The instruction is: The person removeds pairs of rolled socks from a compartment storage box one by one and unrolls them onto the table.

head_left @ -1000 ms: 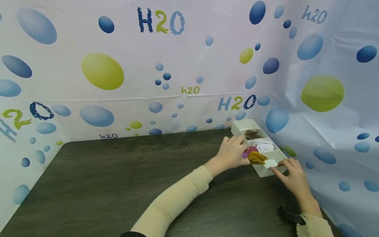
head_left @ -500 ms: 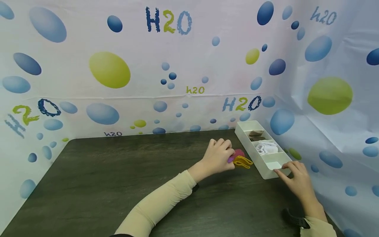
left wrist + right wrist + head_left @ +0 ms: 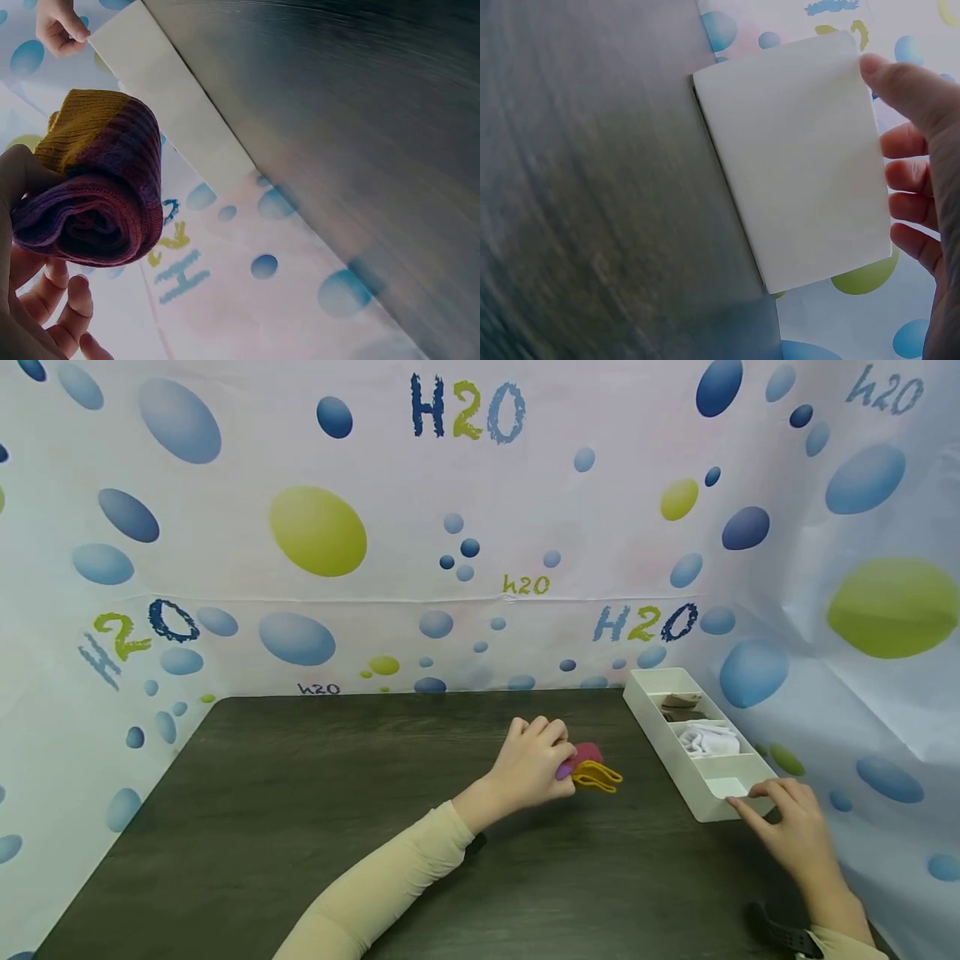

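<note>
Near frame centre, your left hand (image 3: 528, 764) holds a rolled sock (image 3: 112, 187), left of the white box (image 3: 675, 755) your right hand (image 3: 798, 835) grips.

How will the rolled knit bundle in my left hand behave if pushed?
The knit bundle will likely squash, being ribbed fabric. It may roll, given its rounded coil, and might loosen where the yellow end juts out.
</note>
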The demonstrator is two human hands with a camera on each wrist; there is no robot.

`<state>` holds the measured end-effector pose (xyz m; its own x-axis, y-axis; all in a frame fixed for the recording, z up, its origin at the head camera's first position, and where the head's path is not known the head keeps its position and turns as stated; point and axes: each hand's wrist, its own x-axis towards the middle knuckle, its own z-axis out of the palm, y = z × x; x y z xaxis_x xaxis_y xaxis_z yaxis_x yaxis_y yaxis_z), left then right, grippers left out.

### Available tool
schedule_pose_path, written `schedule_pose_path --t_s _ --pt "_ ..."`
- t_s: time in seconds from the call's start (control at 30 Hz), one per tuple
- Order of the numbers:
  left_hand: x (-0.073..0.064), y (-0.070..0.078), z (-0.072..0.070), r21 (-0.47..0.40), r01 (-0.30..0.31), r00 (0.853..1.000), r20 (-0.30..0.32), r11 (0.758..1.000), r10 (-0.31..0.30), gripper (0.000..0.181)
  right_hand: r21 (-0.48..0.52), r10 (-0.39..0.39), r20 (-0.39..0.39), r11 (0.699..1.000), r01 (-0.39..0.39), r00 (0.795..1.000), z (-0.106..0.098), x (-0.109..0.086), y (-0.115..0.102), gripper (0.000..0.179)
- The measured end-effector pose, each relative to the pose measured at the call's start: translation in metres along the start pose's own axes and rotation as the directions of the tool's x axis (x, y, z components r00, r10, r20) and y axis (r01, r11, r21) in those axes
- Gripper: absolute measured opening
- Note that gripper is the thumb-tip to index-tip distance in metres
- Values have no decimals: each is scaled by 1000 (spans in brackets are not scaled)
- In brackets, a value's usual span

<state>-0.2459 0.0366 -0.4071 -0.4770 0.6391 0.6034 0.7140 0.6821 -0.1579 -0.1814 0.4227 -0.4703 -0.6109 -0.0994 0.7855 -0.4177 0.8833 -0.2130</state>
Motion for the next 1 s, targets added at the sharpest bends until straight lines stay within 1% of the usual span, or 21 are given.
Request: schedule_pose_path --t_s 0.17,0.3,0.43,0.57,0.8,1.0 --pt "-18 -12 -9 -11 32 999 10 999 -32 17 3 0 -6 1000 0 1000 -2 -3 3 73" --pt "-33 -24 -16 -13 66 998 10 998 -66 20 -4 -2 -7 1000 2 1000 -3 -2 4 77" --pt "-48 -36 -24 -16 98 995 7 995 -98 19 -14 8 -2 1000 -8 1000 -3 -1 1 78" --pt "-62 -44 -31 -13 124 992 18 992 -124 18 -26 20 7 999 -19 1000 -3 0 -2 78" --pt "-80 -54 -34 1 150 986 69 989 -150 15 -30 33 15 999 -32 999 -4 -1 -3 76" --pt "-93 -69 -33 10 176 974 146 984 -176 17 -40 41 28 998 -40 999 -3 -1 -2 64"
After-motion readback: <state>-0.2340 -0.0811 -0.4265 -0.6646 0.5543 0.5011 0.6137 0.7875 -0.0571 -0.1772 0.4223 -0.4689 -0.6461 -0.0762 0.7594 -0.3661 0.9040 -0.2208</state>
